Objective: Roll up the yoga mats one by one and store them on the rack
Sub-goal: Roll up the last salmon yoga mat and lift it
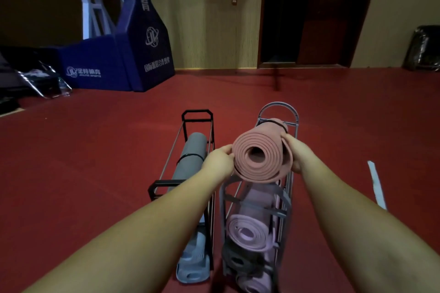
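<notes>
Both hands, left [217, 162] and right [300, 152], curl their grip round a tightly rolled pink foam mat [262, 153], its spiral end showing, held over the grey wire rack [291, 188] stacked with lilac rolls [250, 233]; a grey mat [190, 157] lies in the black rack [197, 114] beside it.

Matt foam pink mat [263, 150] (ribbed edge), grey metal rack [289, 188].

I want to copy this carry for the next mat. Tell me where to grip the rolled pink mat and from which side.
Grip the pink mat near its spiral end, one hand on each curved flank: left hand from the left, right hand from the right. The roll lies lengthwise over the grey rack, so opposing side pressure probably keeps the layers wound and leaves the underside free to lower in.
</notes>
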{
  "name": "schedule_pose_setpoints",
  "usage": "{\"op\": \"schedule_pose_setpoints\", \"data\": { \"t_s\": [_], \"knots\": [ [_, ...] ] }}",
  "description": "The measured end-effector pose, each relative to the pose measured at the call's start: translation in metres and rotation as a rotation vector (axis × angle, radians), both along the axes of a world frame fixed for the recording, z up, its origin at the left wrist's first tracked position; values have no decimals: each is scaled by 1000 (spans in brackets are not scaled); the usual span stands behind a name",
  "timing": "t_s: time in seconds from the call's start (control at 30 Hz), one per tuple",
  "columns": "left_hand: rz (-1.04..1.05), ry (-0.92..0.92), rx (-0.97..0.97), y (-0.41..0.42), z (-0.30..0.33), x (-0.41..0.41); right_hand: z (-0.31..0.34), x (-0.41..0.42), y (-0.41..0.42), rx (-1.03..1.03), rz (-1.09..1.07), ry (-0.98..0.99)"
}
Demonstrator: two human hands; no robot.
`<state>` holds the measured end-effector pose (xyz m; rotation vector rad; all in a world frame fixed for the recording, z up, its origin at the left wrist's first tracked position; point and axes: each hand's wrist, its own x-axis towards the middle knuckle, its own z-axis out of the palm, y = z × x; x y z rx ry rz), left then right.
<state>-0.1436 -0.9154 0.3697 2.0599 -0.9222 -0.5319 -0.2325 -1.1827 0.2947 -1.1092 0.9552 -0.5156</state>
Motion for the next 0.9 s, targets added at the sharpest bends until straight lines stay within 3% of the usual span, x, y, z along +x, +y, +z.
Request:
{"op": "schedule_pose_setpoints", "data": {
  "t_s": [0.17, 0.27, 0.37, 0.47, 0.53, 0.7, 0.9],
  "knots": [
    [-8, 49, 18, 5, 2, 3, 38, -23, 55, -60, -72, -7],
    [12, 70, 24, 29, 2, 1, 58, -44, 101, -38, -193, -124],
    [63, 183, -29, 81, -6, -3, 60, -64, 165, 3, -372, -254],
    [93, 252, -19, 150, -20, -6, 33, -72, 236, 35, -498, -242],
    [132, 275, 4, 209, -30, -10, 12, -63, 299, 67, -387, -185],
    [311, 339, 23, 373, -55, -15, -8, 0, 476, 103, 158, -106],
    [587, 391, -20, 580, -78, -25, -20, 55, 697, -15, 796, 24]
  ]
}}
